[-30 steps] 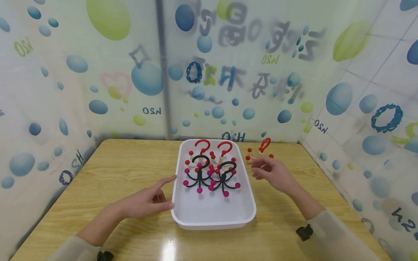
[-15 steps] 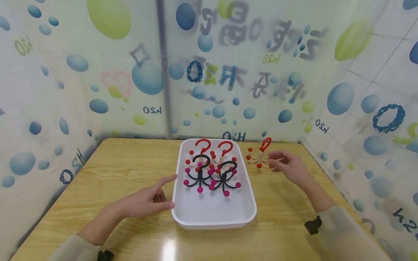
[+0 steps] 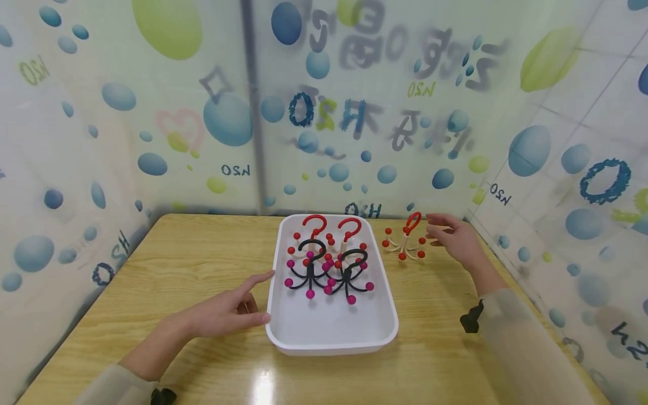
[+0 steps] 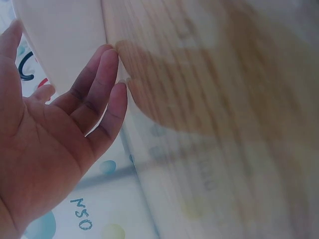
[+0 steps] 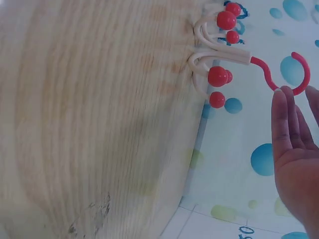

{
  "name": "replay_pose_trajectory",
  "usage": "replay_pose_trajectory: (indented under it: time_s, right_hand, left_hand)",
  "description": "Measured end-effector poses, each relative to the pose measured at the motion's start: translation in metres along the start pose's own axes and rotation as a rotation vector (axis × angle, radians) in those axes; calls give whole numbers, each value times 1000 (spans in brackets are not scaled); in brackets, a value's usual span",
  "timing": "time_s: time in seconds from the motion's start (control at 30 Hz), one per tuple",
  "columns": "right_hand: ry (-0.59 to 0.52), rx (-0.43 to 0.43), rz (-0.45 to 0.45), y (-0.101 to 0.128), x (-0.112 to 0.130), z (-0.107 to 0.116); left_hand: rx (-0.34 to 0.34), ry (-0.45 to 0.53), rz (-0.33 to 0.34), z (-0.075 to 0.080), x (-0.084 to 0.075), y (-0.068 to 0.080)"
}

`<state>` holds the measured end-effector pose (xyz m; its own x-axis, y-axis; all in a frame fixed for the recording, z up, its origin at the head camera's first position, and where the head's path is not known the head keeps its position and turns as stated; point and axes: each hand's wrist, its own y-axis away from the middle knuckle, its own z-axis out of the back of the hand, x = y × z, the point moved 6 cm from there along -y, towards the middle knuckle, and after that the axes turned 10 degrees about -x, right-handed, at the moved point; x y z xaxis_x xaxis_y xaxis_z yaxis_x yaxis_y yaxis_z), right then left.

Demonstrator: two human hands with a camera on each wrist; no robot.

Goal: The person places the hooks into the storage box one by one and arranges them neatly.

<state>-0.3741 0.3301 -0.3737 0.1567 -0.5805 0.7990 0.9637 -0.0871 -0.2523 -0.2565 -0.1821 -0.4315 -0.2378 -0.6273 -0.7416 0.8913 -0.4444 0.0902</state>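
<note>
In the head view, a cream multi-arm hook [image 3: 405, 242] with a red hook end and red ball tips stands on the table, right of a white tray [image 3: 331, 332]. My right hand [image 3: 455, 241] is just right of its red hook end, fingers extended, holding nothing. In the right wrist view the fingertips appear beside the red hook end [image 5: 269, 77]; contact is unclear. My left hand [image 3: 223, 315] touches the tray's left rim with index finger and thumb. The other fingers bend loosely in the left wrist view.
Inside the tray are two black multi-arm hooks [image 3: 347, 275] with magenta ball tips and, behind them, two cream ones with red hook ends [image 3: 349, 227]. The wooden table [image 3: 212, 247] meets a patterned curtain [image 3: 223, 185] at the back.
My right hand has come away from the cream hook's arms, first rightward, then up beside its red end. The hook remains standing. My left hand stays at the tray.
</note>
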Motion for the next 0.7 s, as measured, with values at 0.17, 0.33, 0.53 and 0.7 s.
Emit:
replay_pose_trajectory:
  time_s: [0.17,0.33,0.53,0.7]
  right_hand:
    - [45,33,-19,-11,0,-8]
    - [37,66,-9,-16,4,-14]
    - [29,70,-18,-16,4,-18]
    - [62,29,-24,-17,1,-18]
  left_hand:
    - [-2,-1,-6,0,1,0]
    - [-2,-6,0,-1,0,-1]
    - [3,-7,12,0,1,-1]
    - [1,-8,7,1,1,-1]
